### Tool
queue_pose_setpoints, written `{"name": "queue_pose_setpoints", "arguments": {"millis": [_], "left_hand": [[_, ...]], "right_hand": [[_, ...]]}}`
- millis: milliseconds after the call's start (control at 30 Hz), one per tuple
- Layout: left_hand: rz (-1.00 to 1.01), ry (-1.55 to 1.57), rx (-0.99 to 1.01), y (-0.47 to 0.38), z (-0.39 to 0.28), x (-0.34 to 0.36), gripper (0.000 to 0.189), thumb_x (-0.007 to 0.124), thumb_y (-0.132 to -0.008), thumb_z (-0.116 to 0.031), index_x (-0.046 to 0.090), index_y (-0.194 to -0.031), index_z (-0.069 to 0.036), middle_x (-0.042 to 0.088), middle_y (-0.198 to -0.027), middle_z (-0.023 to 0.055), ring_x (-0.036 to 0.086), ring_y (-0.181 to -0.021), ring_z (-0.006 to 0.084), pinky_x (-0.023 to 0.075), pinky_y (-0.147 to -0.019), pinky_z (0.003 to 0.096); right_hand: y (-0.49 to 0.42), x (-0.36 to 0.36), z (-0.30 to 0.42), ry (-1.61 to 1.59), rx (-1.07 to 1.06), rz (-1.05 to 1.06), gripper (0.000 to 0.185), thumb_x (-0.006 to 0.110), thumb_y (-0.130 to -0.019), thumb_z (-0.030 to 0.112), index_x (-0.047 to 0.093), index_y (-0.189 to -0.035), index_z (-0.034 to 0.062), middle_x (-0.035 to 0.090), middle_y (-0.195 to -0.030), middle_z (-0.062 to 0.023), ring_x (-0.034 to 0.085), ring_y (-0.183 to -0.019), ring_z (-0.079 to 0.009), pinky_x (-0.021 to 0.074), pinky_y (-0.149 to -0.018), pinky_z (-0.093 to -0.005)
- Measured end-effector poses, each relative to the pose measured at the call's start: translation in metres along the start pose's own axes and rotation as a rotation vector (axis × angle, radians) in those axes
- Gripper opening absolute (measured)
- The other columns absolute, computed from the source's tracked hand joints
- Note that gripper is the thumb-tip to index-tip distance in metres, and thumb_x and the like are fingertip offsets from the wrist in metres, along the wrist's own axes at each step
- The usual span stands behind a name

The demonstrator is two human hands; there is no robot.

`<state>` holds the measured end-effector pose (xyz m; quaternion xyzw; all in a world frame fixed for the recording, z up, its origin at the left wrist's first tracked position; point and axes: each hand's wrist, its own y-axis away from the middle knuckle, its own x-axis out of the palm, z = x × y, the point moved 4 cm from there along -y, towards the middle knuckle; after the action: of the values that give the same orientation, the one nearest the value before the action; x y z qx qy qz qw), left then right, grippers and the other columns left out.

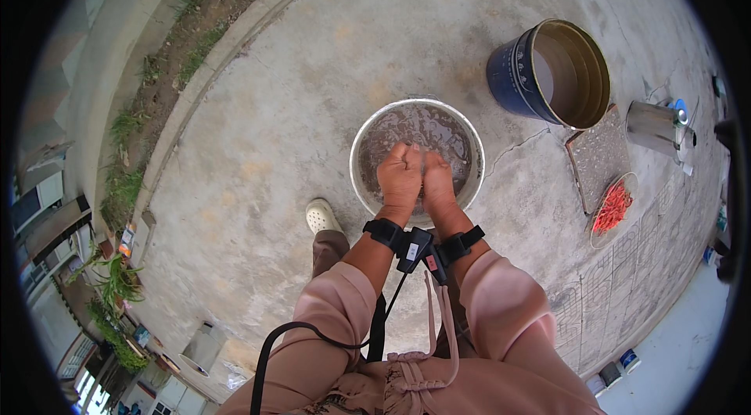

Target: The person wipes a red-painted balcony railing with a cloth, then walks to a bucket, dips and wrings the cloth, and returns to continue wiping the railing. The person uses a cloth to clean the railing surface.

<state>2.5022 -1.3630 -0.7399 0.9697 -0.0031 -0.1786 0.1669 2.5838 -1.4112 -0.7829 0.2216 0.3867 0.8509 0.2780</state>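
Observation:
A round metal pot (353, 171) stands on the concrete before me, with murky brown liquid (390, 121) and patches of pale foam inside. Over the near half of the liquid, my left hand (401, 177) and my right hand (437, 180) are pressed together side by side. The fingers of both hands are curled and their backs face up. Whatever may lie between or inside the palms is hidden. Each wrist wears a black strap with a small device.
A tall dark blue bucket (509, 75) with pale liquid stands at upper right, beside a stone slab (598, 148). Red chili peppers (613, 208) lie in a shallow round tray. A metal canister (650, 126) is farther right. My shoe (321, 215) is left of the pot; a curb (202, 72) borders grass.

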Motion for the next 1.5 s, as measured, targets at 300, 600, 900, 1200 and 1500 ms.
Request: {"name": "queue_pose_setpoints", "arguments": {"millis": [300,600,900,1200,1500], "left_hand": [[0.059,-0.141,0.205,0.001,-0.011,-0.002,0.027,0.062,-0.087,-0.017,0.052,-0.069,-0.001,0.045,-0.053,0.0100,0.041,-0.053,0.0104,0.0406,-0.050,0.0331],[-0.143,0.727,-0.423,0.022,-0.039,-0.013,0.027,0.063,-0.091,-0.025,0.055,-0.074,-0.006,0.052,-0.073,-0.0003,0.046,-0.070,0.0095,0.0411,-0.062,0.0280],[-0.122,-0.106,0.757,0.068,-0.196,-0.080,0.020,0.074,-0.071,-0.019,0.059,-0.073,-0.006,0.054,-0.083,0.0109,0.056,-0.078,0.0287,0.0454,-0.067,0.0378],[0.084,-0.206,1.211,0.121,-0.263,-0.104,0.015,0.063,-0.064,-0.018,0.053,-0.068,-0.008,0.049,-0.076,0.0078,0.050,-0.074,0.0280,0.0431,-0.066,0.0395],[0.120,-0.314,1.388,0.132,-0.319,-0.112,0.014,0.063,-0.063,-0.018,0.053,-0.068,-0.009,0.050,-0.074,0.0056,0.051,-0.073,0.0259,0.0427,-0.066,0.0381]], "right_hand": [[0.004,0.006,0.001,-0.243,0.266,0.063,0.024,0.051,-0.091,0.028,0.061,-0.095,0.0069,0.056,-0.080,-0.0044,0.051,-0.071,-0.0152,0.0439,-0.060,-0.0319],[0.061,-0.002,0.073,-0.052,0.002,0.413,0.044,0.052,-0.094,0.043,0.053,-0.127,0.0143,0.056,-0.120,-0.0039,0.050,-0.114,-0.0195,0.0419,-0.096,-0.0401],[0.149,0.029,0.147,-0.311,0.415,0.697,0.049,0.045,-0.094,0.053,0.053,-0.120,0.0120,0.053,-0.127,-0.0086,0.052,-0.115,-0.0261,0.0436,-0.097,-0.0483],[0.190,0.065,0.170,-0.231,0.321,0.820,0.047,0.045,-0.094,0.053,0.054,-0.116,0.0126,0.055,-0.120,-0.0079,0.054,-0.110,-0.0254,0.0478,-0.088,-0.0486],[0.189,0.071,0.202,-0.147,0.236,0.844,0.045,0.045,-0.094,0.052,0.055,-0.114,0.0130,0.056,-0.115,-0.0073,0.056,-0.106,-0.0250,0.0492,-0.084,-0.0467]]}}
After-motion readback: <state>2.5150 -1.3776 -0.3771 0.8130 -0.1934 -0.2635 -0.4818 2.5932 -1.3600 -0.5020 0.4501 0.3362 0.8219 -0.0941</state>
